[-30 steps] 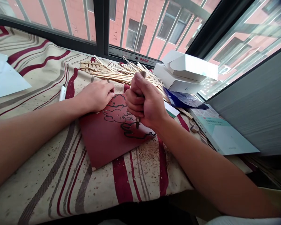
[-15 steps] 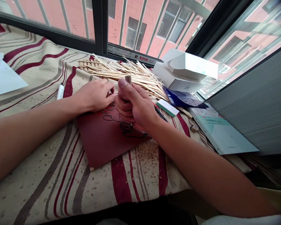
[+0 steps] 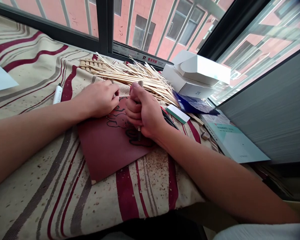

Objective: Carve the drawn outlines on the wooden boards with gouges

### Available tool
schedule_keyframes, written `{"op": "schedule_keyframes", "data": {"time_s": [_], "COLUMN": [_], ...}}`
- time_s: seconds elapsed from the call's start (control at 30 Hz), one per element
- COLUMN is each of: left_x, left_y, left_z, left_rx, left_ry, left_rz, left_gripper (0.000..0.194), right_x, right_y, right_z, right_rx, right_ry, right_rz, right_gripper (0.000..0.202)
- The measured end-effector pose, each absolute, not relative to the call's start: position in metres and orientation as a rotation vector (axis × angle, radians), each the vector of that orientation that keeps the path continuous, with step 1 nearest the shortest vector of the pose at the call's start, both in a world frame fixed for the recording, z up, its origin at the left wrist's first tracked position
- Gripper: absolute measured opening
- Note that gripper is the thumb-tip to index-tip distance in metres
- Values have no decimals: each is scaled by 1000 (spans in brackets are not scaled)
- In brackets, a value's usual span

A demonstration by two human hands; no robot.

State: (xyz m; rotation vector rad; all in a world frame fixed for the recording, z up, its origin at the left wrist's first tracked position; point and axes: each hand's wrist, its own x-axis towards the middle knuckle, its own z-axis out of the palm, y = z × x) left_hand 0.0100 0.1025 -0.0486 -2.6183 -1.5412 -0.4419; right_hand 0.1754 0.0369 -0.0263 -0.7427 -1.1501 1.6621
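A dark red board (image 3: 110, 150) with black outline drawings, some like a small rabbit figure, lies at an angle on the striped cloth. My left hand (image 3: 100, 96) rests on its upper left part, fingers curled and pressed down against it; the fingertips are partly hidden. In a fist with the thumb on top, my right hand (image 3: 145, 110) grips a wood-handled carving chisel (image 3: 139, 129). The handle's butt shows above the thumb, and the metal part points down at the black-marked area. Where the tip meets the board I cannot make out.
Thin wooden sticks (image 3: 130, 75) are heaped behind the hands, by the window. A white box (image 3: 195, 78), blue plastic packet (image 3: 193, 103), green-and-white block (image 3: 177, 114) and book (image 3: 236, 136) lie right. A white marker (image 3: 57, 95) lies left. Wood crumbs dot the striped cloth (image 3: 102, 206).
My right hand, with the chisel, has moved slightly away from my left hand, widening the gap between them and baring more of the drawing. The view has shifted a little.
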Motion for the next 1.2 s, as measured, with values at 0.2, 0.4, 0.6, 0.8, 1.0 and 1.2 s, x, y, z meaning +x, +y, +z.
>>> {"op": "schedule_keyframes", "data": {"time_s": [0.2,0.4,0.6,0.8,1.0,1.2], "left_x": [11,12,12,11,12,12], "left_y": [97,89,94,92,92,97], "left_z": [-41,-32,-39,-37,-37,-37], "left_rx": [-2597,-2575,-2488,-2526,-2514,-2558], "left_ry": [-1641,-1715,-1577,-1545,-1606,-1629], "left_rz": [-413,-262,-263,-255,-280,-182], "left_gripper": [38,43,48,46,40,42], "right_x": [177,183,208,190,176,166], "right_y": [39,41,34,25,23,26], "right_z": [-16,-20,-4,-7,-13,-20], "right_rx": [-471,-402,-361,-526,-595,-679], "right_ry": [-1414,-1442,-1364,-1438,-1390,-1440], "right_rz": [2081,2404,1949,1743,1626,1569], "right_gripper": [43,53,56,52,52,54]}}
